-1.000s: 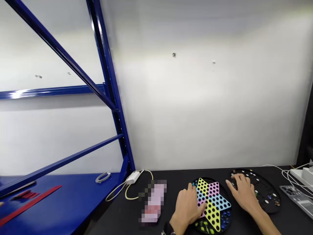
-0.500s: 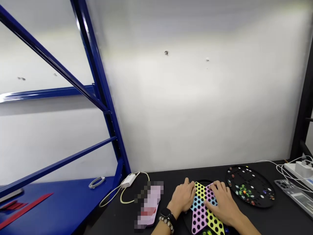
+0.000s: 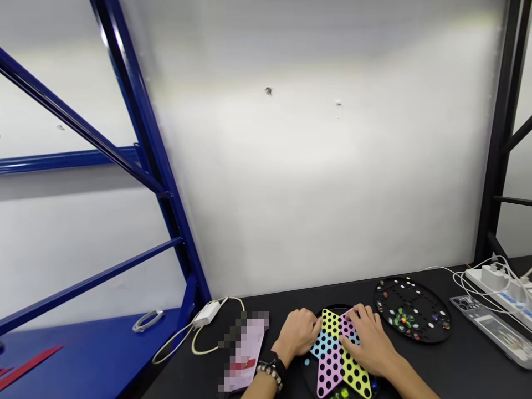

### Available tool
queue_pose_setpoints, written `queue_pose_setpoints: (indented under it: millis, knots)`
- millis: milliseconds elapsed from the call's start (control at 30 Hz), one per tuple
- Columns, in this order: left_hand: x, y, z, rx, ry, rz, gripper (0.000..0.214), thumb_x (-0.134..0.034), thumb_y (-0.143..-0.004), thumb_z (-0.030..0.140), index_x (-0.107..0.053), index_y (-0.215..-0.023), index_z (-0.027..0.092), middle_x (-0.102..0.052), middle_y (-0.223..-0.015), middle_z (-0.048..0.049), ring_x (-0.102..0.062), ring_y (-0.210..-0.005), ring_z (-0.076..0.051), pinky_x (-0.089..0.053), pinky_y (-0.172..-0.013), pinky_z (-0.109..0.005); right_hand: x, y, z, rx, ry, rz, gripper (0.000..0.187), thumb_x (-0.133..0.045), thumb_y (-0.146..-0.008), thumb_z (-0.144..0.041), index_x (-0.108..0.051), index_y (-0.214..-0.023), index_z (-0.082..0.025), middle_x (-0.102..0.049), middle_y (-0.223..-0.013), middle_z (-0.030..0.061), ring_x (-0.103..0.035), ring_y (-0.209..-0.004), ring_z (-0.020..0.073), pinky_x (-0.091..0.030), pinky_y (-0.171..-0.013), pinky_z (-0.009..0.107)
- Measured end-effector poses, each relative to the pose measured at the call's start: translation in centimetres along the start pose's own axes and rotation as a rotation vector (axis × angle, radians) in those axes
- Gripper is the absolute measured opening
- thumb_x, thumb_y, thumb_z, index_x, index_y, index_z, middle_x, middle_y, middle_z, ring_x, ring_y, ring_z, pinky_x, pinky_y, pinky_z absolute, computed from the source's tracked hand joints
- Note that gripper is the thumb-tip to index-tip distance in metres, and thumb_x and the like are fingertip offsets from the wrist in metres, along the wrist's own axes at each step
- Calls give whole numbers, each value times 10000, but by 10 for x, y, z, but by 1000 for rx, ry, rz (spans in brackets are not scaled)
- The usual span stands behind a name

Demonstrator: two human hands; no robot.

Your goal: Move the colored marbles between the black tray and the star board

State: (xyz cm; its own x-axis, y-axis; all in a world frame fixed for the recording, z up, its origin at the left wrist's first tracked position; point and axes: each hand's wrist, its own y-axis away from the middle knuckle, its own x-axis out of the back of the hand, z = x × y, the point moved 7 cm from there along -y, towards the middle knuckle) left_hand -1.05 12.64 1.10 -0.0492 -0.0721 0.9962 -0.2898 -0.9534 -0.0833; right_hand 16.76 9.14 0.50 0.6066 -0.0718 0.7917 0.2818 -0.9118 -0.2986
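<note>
A star-shaped Chinese checkers board (image 3: 330, 366) in yellow, pink and light blue, full of round holes, lies over a round black tray (image 3: 308, 382). My left hand (image 3: 300, 332), with a dark watch and a beaded bracelet on the wrist, has its fingers curled at the star's left edge. Across the star's right side, my right hand (image 3: 369, 341) grips with thumb and fingers bent, hiding part of the pink and blue points. Green-yellow marbles (image 3: 341, 393) show below the star's lower points, and a blue marble (image 3: 374, 384) sits at the right.
Another round black board (image 3: 432, 310) holds several marbles at the right. Beside it lie a phone (image 3: 494, 330) and a power strip (image 3: 513, 299) with white cables. A pink phone (image 3: 248, 354) and a white adapter (image 3: 206, 314) are left. Blue shelving (image 3: 141, 111) borders the black table.
My view has turned slightly right, so the surroundings shift left. Both hands stay on the star board, with little change in grip. A light-blue dot now shows on the tray's left.
</note>
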Motion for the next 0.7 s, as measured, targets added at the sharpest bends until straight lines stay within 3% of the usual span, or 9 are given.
queue_pose_setpoints:
  millis: [167, 267, 367, 433, 467, 567, 633, 700]
  knots:
    - [20, 3, 0, 59, 43, 138, 537, -289, -1009, 350, -670, -674, 174, -714, -760, -92, -660, -734, -218, -411, -652, -299, 18, -7, 3, -41, -230, 203, 254, -483, -909, -470, -601, -888, -247, -603, -980, 50, -554, -940, 241, -425, -870, 407]
    - [42, 1, 18, 81, 85, 232, 606, -173, -1043, 323, -618, -658, 180, -659, -684, -64, -615, -653, -176, -375, -613, -282, 22, -16, 12, -145, -564, 273, 412, -482, -888, -600, -572, -748, -224, -584, -799, 29, -550, -714, 182, -452, -703, 332]
    - [57, -4, 61, 31, 129, 284, 606, -139, -1055, 329, -596, -680, 195, -641, -714, -26, -593, -665, -139, -370, -635, -262, -5, -21, 18, -355, -1081, 42, 564, -436, -825, -747, -554, -701, -210, -540, -627, -12, -415, -431, 97, -298, -419, 241]
    - [60, -6, 99, -80, 169, 289, 477, -243, -1044, 358, -618, -786, 214, -662, -811, -10, -595, -725, -148, -372, -647, -266, -27, -17, 18, -521, -1376, -139, 591, -418, -800, -777, -536, -682, -210, -503, -533, -34, -339, -340, 74, -183, -358, 213]
    - [60, -7, 117, -140, 166, 290, 377, -291, -1030, 351, -621, -898, 226, -669, -890, -8, -596, -776, -164, -385, -681, -279, -32, -14, 19, -577, -1475, -161, 582, -417, -799, -772, -522, -671, -214, -486, -498, -41, -335, -325, 76, -176, -347, 207]
    - [53, -9, 150, -197, 144, 276, 277, -316, -1014, 310, -580, -1040, 227, -648, -1020, -31, -572, -926, -219, -402, -821, -344, -28, -13, 30, -595, -1596, -21, 521, -415, -823, -713, -538, -701, -221, -554, -515, -16, -463, -376, 121, -314, -361, 222]
    - [50, -12, 156, -200, 146, 263, 282, -308, -1018, 329, -571, -1027, 227, -630, -1037, -42, -551, -957, -235, -401, -847, -372, -19, -15, 35, -527, -1572, 71, 495, -399, -839, -679, -566, -759, -220, -647, -627, 16, -545, -446, 148, -396, -402, 246]
    - [49, -15, 155, -185, 169, 249, 299, -302, -1022, 376, -563, -1022, 230, -607, -1052, -49, -531, -976, -242, -401, -859, -389, -9, -18, 36, -444, -1466, 117, 489, -377, -843, -672, -561, -773, -225, -657, -653, 16, -528, -429, 140, -383, -387, 243]
